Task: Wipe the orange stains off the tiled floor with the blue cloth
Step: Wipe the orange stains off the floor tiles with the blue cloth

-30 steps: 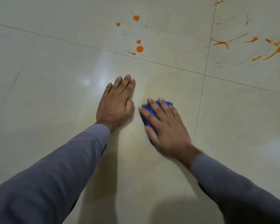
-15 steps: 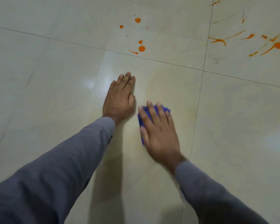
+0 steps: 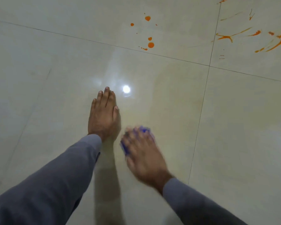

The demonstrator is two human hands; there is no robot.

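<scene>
My right hand [image 3: 143, 153] presses flat on the blue cloth [image 3: 143, 129], blurred with motion; only the cloth's edges show past my fingers. My left hand [image 3: 104, 114] lies flat on the cream tiled floor [image 3: 47, 86] just to the left, fingers together, holding nothing. Orange drops [image 3: 150, 44] dot the tile farther ahead. Orange streaks and smears [image 3: 279, 43] cover the far right tile. A faint yellowish haze [image 3: 177, 98] tints the floor ahead of the cloth.
Dark grout lines [image 3: 201, 111] cross the floor and meet at the upper right. A bright light reflection [image 3: 126, 89] shines beside my left fingertips. My grey sleeves fill the lower part of the view.
My right hand has slid the cloth back toward me and now blurs with motion. My left hand has stayed planted; the view has shifted so the stains sit farther away.
</scene>
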